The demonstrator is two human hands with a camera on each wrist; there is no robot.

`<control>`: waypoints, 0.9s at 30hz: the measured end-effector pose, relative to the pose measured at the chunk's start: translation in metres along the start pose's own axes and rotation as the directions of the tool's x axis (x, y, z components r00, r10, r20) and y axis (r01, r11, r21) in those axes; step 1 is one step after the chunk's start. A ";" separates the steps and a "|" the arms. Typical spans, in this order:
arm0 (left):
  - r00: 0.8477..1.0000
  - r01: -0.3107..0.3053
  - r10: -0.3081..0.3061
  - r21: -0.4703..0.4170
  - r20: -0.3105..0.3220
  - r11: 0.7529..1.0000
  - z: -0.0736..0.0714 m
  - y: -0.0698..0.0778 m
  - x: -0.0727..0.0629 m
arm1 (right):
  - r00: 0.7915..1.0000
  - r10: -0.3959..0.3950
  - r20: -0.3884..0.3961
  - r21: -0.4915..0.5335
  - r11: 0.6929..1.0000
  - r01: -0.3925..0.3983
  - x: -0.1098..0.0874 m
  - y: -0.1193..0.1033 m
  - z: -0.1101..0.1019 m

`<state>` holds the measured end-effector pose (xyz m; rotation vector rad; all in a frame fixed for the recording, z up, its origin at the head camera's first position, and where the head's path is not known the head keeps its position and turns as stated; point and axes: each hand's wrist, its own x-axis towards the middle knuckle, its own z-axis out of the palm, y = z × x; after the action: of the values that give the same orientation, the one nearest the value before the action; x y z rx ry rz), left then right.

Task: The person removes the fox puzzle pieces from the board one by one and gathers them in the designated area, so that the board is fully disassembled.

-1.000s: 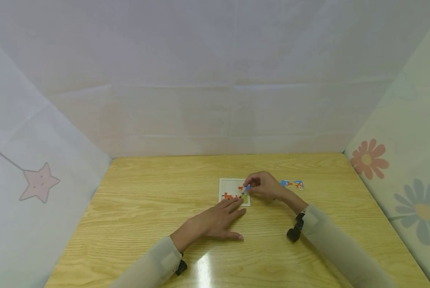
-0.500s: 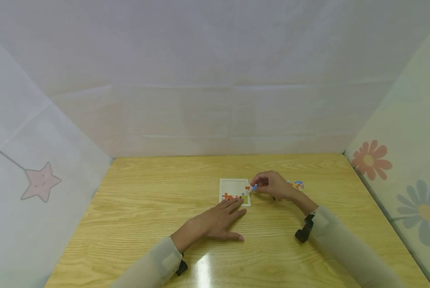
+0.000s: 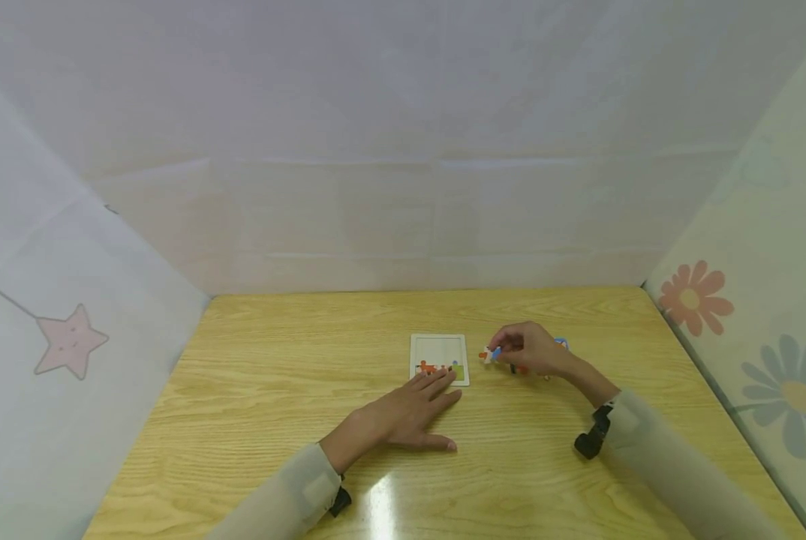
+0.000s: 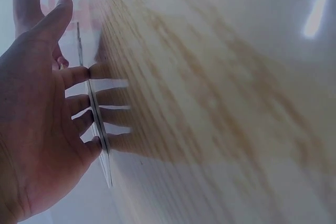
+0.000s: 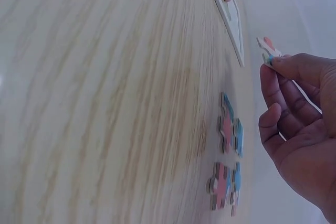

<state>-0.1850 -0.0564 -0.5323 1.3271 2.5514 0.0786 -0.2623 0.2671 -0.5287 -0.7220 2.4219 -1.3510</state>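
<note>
A white square puzzle tray (image 3: 439,342) lies on the wooden table, with fitted orange, white and green pieces (image 3: 428,368) along its near edge. The fingertips of my left hand (image 3: 406,415) rest on that near edge, fingers straight and spread. To the right of the tray, my right hand (image 3: 530,350) pinches a puzzle piece (image 5: 269,51) between thumb and fingers, above the table. The piece shows orange, white and blue (image 3: 489,355). Below this hand in the right wrist view lie several loose puzzle pieces (image 5: 227,124), partly hidden by the hand in the head view.
The wooden table (image 3: 295,337) meets a pale cloth wall (image 3: 376,187) at its back edge. Side cloths carry a pink star (image 3: 72,341) on the left and flowers (image 3: 696,298) on the right. Each wrist wears a black camera (image 3: 590,439).
My right hand has moved right, away from the tray, carrying the pinched puzzle piece from over the tray to above the table. My left hand has stayed in place.
</note>
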 end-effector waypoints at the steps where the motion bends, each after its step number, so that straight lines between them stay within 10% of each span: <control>1: 1.000 -0.002 0.002 0.002 -0.002 1.000 0.000 0.000 0.000 | 1.000 0.001 -0.002 0.006 1.000 -0.001 -0.001 0.001 -0.001; 27: 1.000 -0.010 0.010 0.003 -0.018 1.000 -0.001 0.002 -0.002 | 0.999 0.039 -0.032 -0.021 0.999 -0.039 -0.036 0.015 -0.035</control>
<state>-0.1825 -0.0562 -0.5309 1.3467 2.5607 0.0901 -0.2525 0.3186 -0.5225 -0.6602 2.4654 -1.3327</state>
